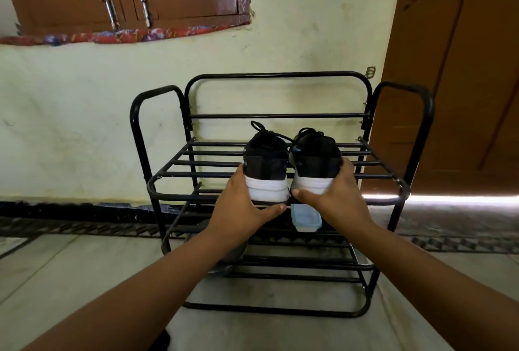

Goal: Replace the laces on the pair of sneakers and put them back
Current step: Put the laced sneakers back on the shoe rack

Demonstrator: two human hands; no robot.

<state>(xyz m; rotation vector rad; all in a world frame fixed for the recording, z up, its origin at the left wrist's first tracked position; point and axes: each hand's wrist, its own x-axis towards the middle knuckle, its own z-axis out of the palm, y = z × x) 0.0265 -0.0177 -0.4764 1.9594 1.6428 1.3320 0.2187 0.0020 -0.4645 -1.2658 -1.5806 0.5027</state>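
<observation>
Both hands on the heels of a pair of sneakers at the front edge of the shoe rack's top shelf.

The left sneaker and right sneaker stand side by side, toes to the wall, black laces showing above. They look light, with soft uppers and firm white soles — the heel and sole are the sound places to grip. The left hand cups its shoe's outer heel, thumb stretched beneath the sole; the right hand mirrors it, fingers curled round the far side. Both arms reach straight forward. A pale blue sole shows on the shelf below.
</observation>
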